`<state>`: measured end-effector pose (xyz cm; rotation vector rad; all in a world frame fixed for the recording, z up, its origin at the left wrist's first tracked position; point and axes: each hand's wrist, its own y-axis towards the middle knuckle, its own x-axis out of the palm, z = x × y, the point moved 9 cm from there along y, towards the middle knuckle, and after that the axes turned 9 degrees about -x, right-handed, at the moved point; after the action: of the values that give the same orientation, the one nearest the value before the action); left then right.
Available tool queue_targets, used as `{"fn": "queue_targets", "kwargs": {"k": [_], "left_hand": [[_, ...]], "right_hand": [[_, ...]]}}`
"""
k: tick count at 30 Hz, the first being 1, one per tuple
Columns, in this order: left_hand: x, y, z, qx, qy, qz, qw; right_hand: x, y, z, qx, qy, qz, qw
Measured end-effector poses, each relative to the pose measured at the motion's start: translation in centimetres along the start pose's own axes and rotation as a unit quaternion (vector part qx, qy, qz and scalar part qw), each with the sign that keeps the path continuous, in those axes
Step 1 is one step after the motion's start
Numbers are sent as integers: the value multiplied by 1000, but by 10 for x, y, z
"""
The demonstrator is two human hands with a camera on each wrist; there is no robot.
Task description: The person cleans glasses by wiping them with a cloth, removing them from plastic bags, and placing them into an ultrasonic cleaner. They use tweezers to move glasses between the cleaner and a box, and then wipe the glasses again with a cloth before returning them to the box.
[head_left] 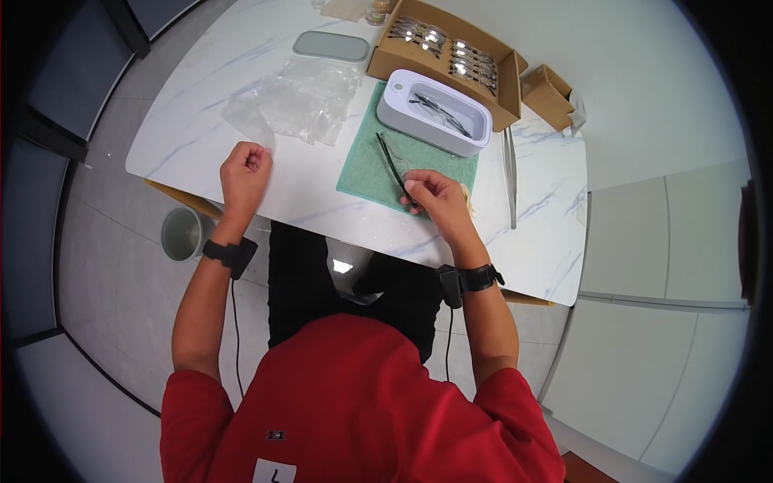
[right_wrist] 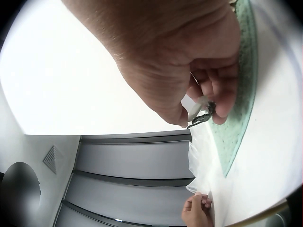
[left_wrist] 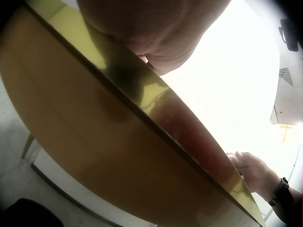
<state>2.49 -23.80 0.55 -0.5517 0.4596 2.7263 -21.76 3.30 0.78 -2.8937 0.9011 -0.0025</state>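
My right hand (head_left: 435, 197) pinches a pair of glasses (head_left: 390, 161) with dark, thin temples, held over the green cloth (head_left: 362, 173). In the right wrist view, the thumb and fingers close on the folded frame (right_wrist: 203, 117). Near the front left table edge, my left hand (head_left: 245, 179) has curled fingers, with the edge of a clear plastic bag (head_left: 250, 117) at its fingertips. A white ultrasonic cleaner (head_left: 427, 133) stands on the cloth with more glasses (head_left: 439, 113) in its basin. The left wrist view mostly shows the table's underside and edge.
A cardboard box (head_left: 386, 63) with rows of glasses stands behind the cleaner. A smaller carton (head_left: 547, 97) is to its right, near a long metal strip (head_left: 510, 177). More clear bags (head_left: 310, 101) and a grey lid (head_left: 330, 46) lie left. A bin (head_left: 183, 233) stands on the floor.
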Motion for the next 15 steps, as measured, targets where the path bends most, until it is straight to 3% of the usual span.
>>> {"fn": "queue_targets", "kwargs": {"k": [15], "left_hand": [[1,0,-1,-3,0,-3,1000]], "right_hand": [[-2,0,3,2,0,-1,1000]]}}
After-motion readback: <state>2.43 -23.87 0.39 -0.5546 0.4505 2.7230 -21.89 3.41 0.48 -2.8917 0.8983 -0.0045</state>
